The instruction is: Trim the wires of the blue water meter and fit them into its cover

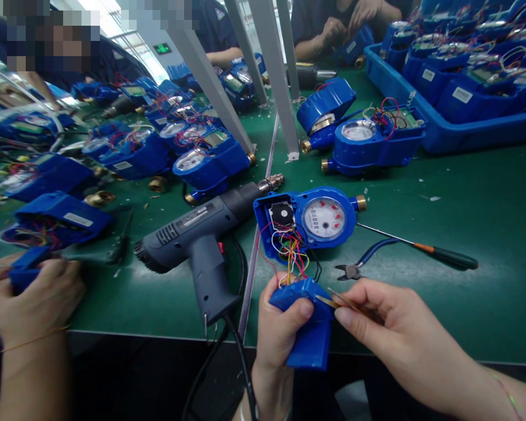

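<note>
My left hand [277,327] grips a blue plastic housing [310,339] at the table's near edge. Coloured wires [289,251] run from it up into an open blue water meter [309,221] with a white dial, lying on the green mat just beyond. My right hand [390,330] pinches brass tweezers [339,300], whose tips touch the top of the housing. Small blue-handled cutters [359,263] and a screwdriver [425,247] lie right of the meter.
A grey heat gun [201,234] lies left of the meter, cord hanging over the edge. A co-worker's hands [35,292] hold a blue part at far left. Several blue meters [201,158] crowd the table, a blue tray [447,131] at back right, metal posts [284,76] between.
</note>
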A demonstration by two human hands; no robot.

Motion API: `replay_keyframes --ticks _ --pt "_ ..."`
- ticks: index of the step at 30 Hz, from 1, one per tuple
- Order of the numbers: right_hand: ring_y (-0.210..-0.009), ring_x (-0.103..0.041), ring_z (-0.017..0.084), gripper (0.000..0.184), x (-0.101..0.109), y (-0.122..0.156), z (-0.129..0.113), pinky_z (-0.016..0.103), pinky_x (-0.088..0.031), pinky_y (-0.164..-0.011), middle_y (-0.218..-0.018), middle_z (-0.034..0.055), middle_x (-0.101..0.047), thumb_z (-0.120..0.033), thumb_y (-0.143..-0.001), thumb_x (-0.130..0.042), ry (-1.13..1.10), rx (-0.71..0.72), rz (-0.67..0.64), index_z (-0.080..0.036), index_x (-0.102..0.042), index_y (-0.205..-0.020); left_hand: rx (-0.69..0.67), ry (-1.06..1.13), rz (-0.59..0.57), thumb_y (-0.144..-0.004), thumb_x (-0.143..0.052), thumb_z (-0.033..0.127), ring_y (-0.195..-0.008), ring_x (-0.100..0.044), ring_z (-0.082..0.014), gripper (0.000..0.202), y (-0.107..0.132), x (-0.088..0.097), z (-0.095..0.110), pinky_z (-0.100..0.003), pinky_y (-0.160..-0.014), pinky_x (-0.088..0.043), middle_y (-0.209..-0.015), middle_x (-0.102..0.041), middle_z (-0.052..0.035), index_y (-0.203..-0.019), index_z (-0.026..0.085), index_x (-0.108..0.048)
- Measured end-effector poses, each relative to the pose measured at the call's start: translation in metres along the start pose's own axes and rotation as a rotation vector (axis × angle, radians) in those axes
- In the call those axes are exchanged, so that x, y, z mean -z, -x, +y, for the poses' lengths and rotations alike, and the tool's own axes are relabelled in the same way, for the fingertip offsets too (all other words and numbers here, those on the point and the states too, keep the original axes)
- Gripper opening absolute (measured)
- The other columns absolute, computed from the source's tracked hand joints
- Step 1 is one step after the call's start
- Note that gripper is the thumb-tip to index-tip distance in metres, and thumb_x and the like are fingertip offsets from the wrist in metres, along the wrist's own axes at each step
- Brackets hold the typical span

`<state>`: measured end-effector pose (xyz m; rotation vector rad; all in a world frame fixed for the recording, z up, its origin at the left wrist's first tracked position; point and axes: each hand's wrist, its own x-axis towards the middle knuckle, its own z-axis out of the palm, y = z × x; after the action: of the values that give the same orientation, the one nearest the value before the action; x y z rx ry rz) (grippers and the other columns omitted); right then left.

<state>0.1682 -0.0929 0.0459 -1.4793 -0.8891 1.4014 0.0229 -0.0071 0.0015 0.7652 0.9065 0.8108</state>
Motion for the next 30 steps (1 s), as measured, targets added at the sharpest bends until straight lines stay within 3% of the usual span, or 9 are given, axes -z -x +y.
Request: replay_keyframes --ticks 18,23,30 --pt "-0.07 -0.056 0.014 0.02 -0.013 -0.002 0.004 0.026 -0.044 -0.064 -0.079 -0.0008 -0.066 -0.038 -0.088 -0.059 -0.09 0.014 0.092 -0.02 -0.065 -0.083 0.003 0.014 -0.006 -0.05 -0.088 0.035 -0.052 -0.056 -0.0059 0.046 -0.001 0.002 -0.001 -0.014 -0.051 -0.047 -0.064 -0.064 0.0049 -0.08 0.017 -0.057" --pt "-0.073 -0.055 0.014 0.021 -0.016 -0.006 0.004 0.026 -0.044 -0.067 -0.083 -0.0002 -0.066 -0.038 -0.089 -0.059 -0.106 0.056 0.172 -0.019 -0.065 -0.084 -0.01 -0.013 -0.031 -0.047 -0.089 0.032 -0.054 -0.056 -0.0069 0.047 -0.001 0.003 -0.004 -0.015 -0.053 -0.047 -0.064 -0.064 0.0035 -0.077 0.016 -0.057" --pt "-0.076 -0.055 0.014 0.017 -0.017 -0.002 0.003 0.024 -0.044 -0.067 -0.082 -0.0015 -0.064 -0.036 -0.09 -0.059 -0.163 0.038 0.089 -0.02 -0.063 -0.09 0.022 0.038 0.006 -0.047 -0.087 0.04 -0.054 -0.058 -0.0083 0.052 -0.002 0.004 -0.003 -0.018 -0.053 -0.048 -0.065 -0.064 0.0037 -0.083 0.018 -0.056"
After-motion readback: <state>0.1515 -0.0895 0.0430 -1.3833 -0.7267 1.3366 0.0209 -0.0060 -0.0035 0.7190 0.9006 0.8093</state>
